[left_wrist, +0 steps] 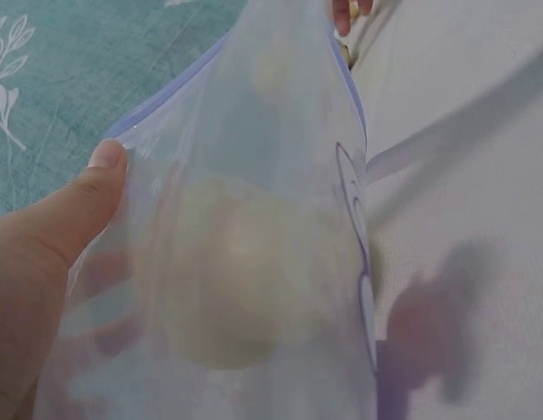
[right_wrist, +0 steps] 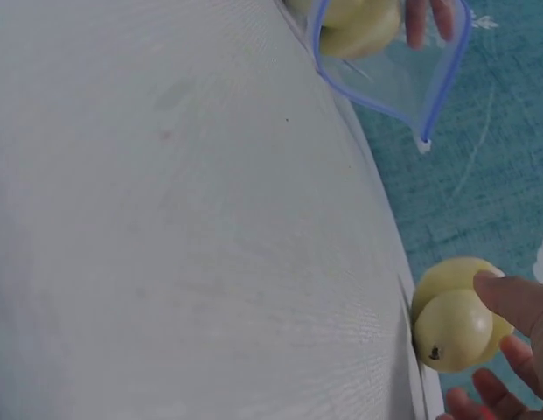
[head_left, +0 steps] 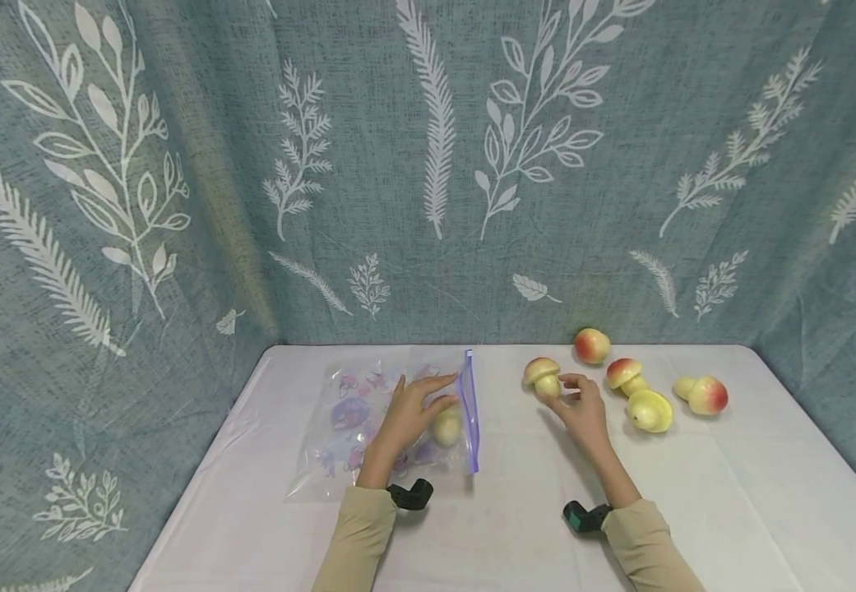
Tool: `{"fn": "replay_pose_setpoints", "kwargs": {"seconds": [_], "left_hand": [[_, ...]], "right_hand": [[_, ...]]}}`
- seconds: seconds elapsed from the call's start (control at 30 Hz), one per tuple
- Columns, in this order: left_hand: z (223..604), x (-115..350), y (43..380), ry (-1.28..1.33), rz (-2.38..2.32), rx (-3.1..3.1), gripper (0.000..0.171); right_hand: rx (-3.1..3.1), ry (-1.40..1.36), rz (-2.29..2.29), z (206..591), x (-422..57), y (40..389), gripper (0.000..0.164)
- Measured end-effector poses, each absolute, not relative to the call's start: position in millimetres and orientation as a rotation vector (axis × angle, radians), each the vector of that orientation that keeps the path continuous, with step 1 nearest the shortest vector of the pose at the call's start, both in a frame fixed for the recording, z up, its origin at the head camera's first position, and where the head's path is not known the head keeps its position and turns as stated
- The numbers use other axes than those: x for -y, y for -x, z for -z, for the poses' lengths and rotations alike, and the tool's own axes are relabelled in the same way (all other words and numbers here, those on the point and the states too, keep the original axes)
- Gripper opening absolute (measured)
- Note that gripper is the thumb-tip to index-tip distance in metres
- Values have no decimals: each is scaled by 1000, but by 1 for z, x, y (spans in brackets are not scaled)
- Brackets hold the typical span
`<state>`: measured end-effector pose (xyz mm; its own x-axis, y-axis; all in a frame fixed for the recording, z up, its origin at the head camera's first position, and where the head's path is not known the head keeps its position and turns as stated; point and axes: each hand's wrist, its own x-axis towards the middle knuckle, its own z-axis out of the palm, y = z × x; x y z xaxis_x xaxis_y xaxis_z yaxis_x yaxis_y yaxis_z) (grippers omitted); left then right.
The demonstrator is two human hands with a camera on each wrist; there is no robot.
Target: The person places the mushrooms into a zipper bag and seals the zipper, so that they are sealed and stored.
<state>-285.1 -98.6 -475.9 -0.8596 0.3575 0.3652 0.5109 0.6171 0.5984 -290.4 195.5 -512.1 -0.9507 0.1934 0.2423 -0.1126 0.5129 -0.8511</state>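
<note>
On the left, a clear zip bag (head_left: 344, 393) with a purple zip edge and coloured prints lies on the white table, a pale yellow rounded thing (head_left: 446, 427) inside it. My left hand (head_left: 413, 411) pinches the bag near its mouth; the left wrist view shows the thumb outside the film and fingers through it. In the right wrist view the zip mouth (right_wrist: 367, 103) gapes. Right of the bag is a toy mushroom (head_left: 542, 375) with a red-yellow cap. My right hand (head_left: 583, 411) is at it, thumb over its near side, fingers loosely curved beside it.
Farther right lie several more toy mushrooms: one at the back (head_left: 592, 346), a red-capped one (head_left: 623, 374), an upturned yellow one (head_left: 650, 411) and one on its side (head_left: 703, 395). A blue-green leaf-patterned curtain (head_left: 398, 271) hangs along the table's back edge.
</note>
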Motion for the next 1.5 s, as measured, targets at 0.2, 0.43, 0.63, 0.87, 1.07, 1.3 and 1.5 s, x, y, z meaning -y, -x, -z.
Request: {"fn": "replay_pose_setpoints", "kwargs": {"seconds": [0.2, 0.43, 0.63, 0.87, 1.07, 1.3, 1.5], "left_hand": [[477, 98, 285, 722, 1065, 2625, 42], [478, 97, 285, 712, 1057, 2632, 43], [480, 97, 286, 708, 1054, 2632, 42], [482, 97, 287, 712, 1051, 2633, 43], [482, 97, 287, 727, 1064, 2621, 43], [483, 97, 287, 712, 1053, 2645, 44], [483, 96, 287, 715, 1041, 2638, 43]], "right_hand": [[2469, 77, -1438, 513, -195, 290, 48], [2468, 102, -1433, 515, -194, 291, 48], [2463, 125, -1439, 516, -191, 294, 46], [2465, 143, -1437, 516, -190, 294, 45], [2460, 152, -1422, 516, -190, 294, 43], [2424, 177, -1440, 519, -191, 295, 41], [2395, 188, -1454, 520, -192, 295, 40]]}}
